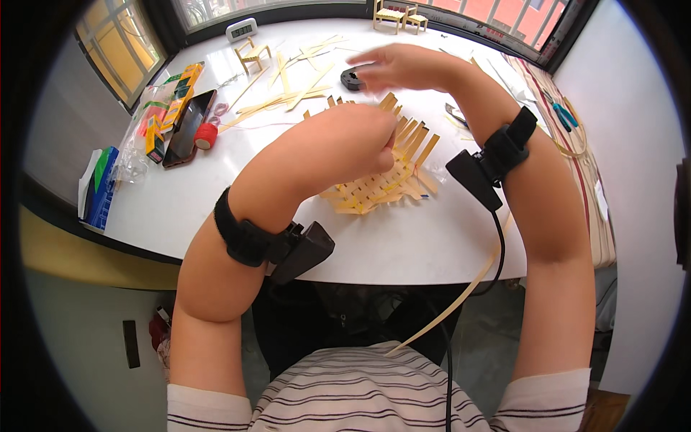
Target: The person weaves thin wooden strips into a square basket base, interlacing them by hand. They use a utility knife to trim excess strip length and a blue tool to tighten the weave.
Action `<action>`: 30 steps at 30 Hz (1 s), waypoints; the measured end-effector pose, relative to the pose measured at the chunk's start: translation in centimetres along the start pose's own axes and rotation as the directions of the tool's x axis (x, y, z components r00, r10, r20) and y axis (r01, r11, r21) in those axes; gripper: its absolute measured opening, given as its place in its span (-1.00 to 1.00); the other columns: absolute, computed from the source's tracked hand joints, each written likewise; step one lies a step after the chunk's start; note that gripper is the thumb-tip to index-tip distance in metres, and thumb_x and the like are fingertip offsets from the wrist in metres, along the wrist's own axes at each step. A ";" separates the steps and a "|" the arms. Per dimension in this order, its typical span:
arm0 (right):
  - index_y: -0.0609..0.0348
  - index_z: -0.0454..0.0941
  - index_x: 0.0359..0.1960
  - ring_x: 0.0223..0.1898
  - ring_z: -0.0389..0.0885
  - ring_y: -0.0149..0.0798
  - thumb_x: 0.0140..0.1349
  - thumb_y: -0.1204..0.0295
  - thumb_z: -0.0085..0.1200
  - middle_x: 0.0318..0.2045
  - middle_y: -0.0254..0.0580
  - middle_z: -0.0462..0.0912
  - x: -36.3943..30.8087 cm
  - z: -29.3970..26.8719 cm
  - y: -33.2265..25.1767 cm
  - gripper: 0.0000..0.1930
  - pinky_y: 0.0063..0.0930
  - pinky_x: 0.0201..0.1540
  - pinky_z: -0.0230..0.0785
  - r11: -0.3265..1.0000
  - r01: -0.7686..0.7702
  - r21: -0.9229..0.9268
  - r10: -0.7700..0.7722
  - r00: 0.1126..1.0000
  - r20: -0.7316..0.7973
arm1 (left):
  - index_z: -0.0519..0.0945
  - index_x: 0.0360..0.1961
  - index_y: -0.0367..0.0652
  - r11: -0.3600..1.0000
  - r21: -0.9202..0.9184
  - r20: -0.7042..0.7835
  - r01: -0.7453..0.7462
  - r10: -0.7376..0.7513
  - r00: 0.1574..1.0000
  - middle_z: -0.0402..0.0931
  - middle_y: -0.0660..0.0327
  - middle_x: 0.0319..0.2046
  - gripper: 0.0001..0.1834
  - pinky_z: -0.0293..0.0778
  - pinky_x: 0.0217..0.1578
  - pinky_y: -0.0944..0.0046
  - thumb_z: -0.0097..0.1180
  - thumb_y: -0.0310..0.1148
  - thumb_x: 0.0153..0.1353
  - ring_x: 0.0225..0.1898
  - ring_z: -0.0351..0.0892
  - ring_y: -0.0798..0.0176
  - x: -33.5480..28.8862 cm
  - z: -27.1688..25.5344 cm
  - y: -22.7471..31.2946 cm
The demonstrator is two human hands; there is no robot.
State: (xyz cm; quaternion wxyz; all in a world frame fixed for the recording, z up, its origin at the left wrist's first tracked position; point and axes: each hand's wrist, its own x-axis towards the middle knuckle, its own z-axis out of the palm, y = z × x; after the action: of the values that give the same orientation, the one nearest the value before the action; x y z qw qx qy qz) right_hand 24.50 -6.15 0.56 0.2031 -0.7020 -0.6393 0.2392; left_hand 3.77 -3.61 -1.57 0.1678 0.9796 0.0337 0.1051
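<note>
A half-woven mat of pale bamboo-like strips (360,193) lies on the white table, its loose ends fanning out at the far and right sides. Over it my left hand (371,137) is curled, fingers bent down onto the weave; its fingertips are partly hidden. Farther off, my right hand (414,68) is raised with fingers stretched out, slightly blurred and holding nothing. Near its fingertips is a black rounded object (350,80), its kind unclear. One long pale strip (461,294) runs from my lap up past the table's front edge.
Loose strips (288,99) are scattered behind the mat. Leftward lie a phone (191,129), a red spool (206,135), orange-yellow boxes (180,97) and a blue box (101,189). A miniature chair (252,55) stands near a white clock (241,29). Teal-handled pliers (564,117) rest at right.
</note>
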 end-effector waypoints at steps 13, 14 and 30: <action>0.30 0.71 -0.20 -0.39 0.66 -0.20 0.24 0.38 0.22 -0.42 -0.02 0.71 -12.0 3.0 -3.2 -0.78 -0.36 -0.23 0.50 0.998 0.027 -0.052 -0.047 0.900 -0.433 | 0.61 -0.31 -0.29 0.990 -0.045 0.137 0.131 -0.124 0.983 0.63 -0.02 -0.42 -0.81 0.52 -0.24 0.11 0.10 -0.38 0.15 -0.33 0.62 -0.05 0.4 -1.5 0.2; 0.25 0.70 -0.17 -0.53 0.50 -0.55 0.34 0.44 0.15 -0.52 -0.35 0.62 -12.1 3.7 -3.5 -0.84 -0.62 -0.48 0.38 1.000 0.028 -0.011 -0.030 0.926 -0.377 | 0.62 -0.30 -0.30 0.988 -0.045 0.155 0.145 -0.137 0.978 0.64 -0.02 -0.40 -0.81 0.53 -0.23 0.12 0.11 -0.39 0.15 -0.32 0.63 -0.04 0.3 -1.7 0.1; 0.27 0.65 -0.39 -0.24 0.65 0.01 0.18 0.41 0.23 -0.40 -0.01 0.66 -11.6 7.2 -2.7 -0.85 -0.15 -0.14 0.49 0.921 -0.053 -0.387 -0.073 0.950 -0.304 | 0.60 -0.30 -0.31 0.993 -0.012 0.152 0.117 -0.114 0.982 0.62 -0.02 -0.42 -0.80 0.50 -0.26 0.12 0.12 -0.38 0.13 -0.37 0.58 -0.03 0.2 -1.3 -0.2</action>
State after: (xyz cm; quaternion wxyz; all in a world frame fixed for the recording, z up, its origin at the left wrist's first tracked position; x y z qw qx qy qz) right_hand 17.28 -17.59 -2.75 0.1593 -0.7538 -0.6374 -0.0082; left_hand 3.65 -2.93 -0.40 0.1857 0.9794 0.0765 0.0212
